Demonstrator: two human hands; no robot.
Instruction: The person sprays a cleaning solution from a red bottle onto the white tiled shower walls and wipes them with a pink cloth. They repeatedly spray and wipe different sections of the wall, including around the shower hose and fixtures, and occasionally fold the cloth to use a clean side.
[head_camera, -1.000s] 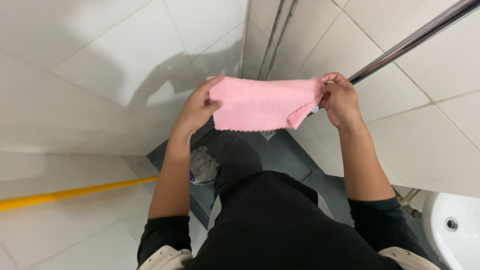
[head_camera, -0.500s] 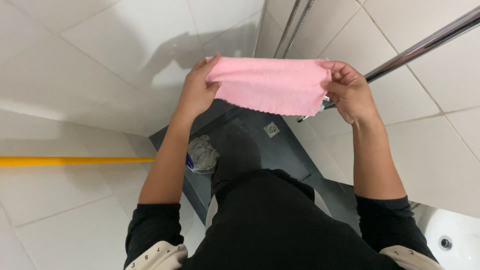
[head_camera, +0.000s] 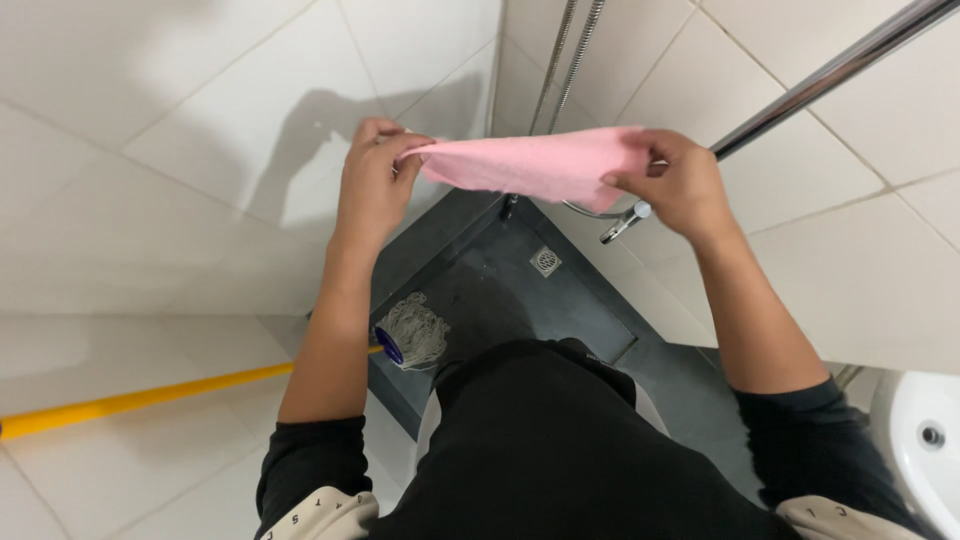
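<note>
Both grips clamped on pink cloth: left hand pinches one end, right hand the other. Cloth stretched chest-high above dark shower floor. Mop head w/ yellow handle at floor's left edge; drain below cloth.

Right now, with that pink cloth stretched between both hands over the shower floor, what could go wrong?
The pink cloth is pinched only at its ends by the left hand and right hand; a slipped pinch might drop it toward the dark floor with its drain. The mop lies near the feet, a possible trip. The shiny wall tiles may mean slippery footing.
</note>
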